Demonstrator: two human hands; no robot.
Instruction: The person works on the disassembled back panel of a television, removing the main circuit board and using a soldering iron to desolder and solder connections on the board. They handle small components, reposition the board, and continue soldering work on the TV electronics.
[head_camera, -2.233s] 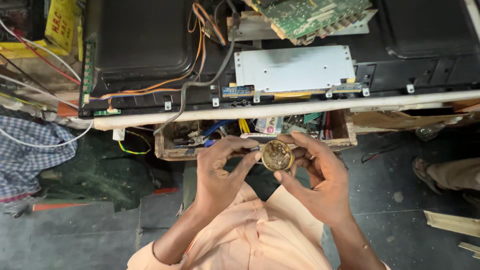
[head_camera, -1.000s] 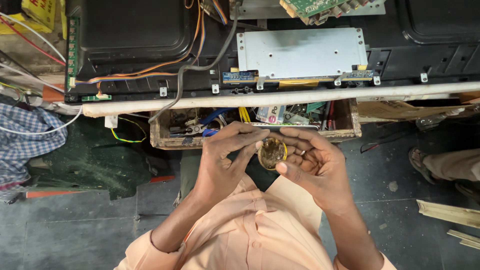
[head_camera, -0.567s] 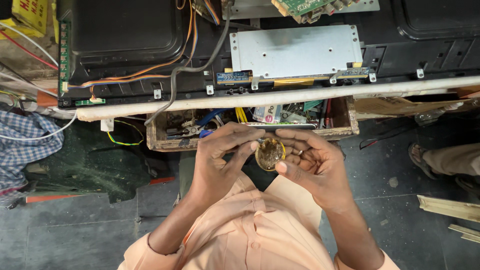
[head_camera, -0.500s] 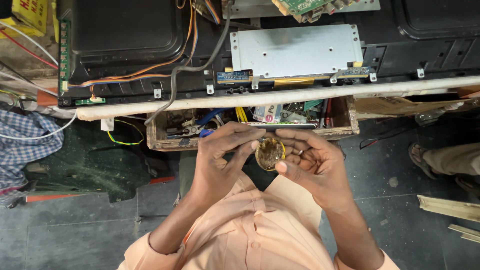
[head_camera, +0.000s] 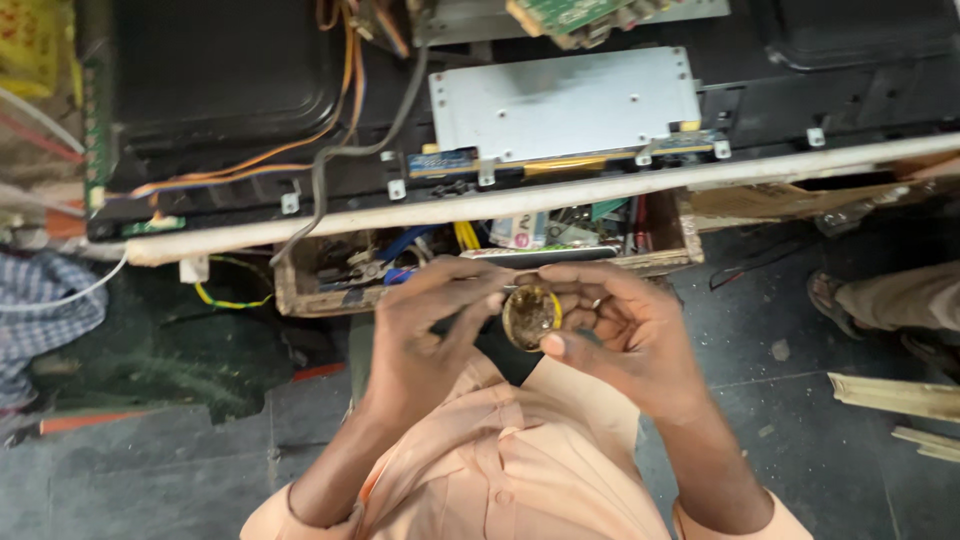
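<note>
both hands sit slightly lower and nearer the chest than 2.2 s ago; the round tin (head_camera: 530, 316), then face-up and flat to the camera, is now tipped a little toward the left hand. since 0.5 s ago almost nothing has shifted.

right hand (head_camera: 625, 335) cups the small round brass-coloured tin from the right, thumb under its lower edge, fingers curled over the top, pinching it. left hand (head_camera: 425, 330) reaches across, fingertips pressed together at the tin's upper left rim; whether they grip something small there, cannot tell.

the tin hangs in the air just in front of the near edge of the wooden tray (head_camera: 300, 298), above the peach shirt (head_camera: 510, 470).

tray holds a jumble of tools and wires; a small white packet with red and dark print (head_camera: 518, 230) lies near its back middle. above the tray runs a long white frame strip (head_camera: 560, 195). beyond it, a black panel back with a grey metal plate (head_camera: 565, 100) and orange wires (head_camera: 300, 150). yellow printed package (head_camera: 30, 45) at far top left corner. sandalled foot (head_camera: 850, 300) at right.
</note>
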